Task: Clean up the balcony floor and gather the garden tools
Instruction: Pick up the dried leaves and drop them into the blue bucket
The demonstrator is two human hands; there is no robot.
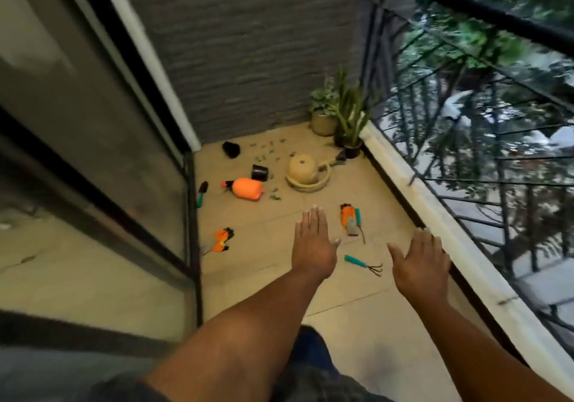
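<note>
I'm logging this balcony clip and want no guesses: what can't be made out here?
Head view:
- green scraps: too small and blurred to identify.
- orange and grey item: blurred; what it is stays unclear.
- overturned pot: contents hidden by its own body.
- left hand: palm side hidden.

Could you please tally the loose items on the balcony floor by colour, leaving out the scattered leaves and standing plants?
Orange: 3, a plastic spray bottle, a glove, a glove
Teal-handled: 3, a trowel, a hand rake, a tool beside the glove
Black: 2, a tipped pot, a dark pot
Tan: 1, an upturned pot on its saucer
Total: 9
</note>
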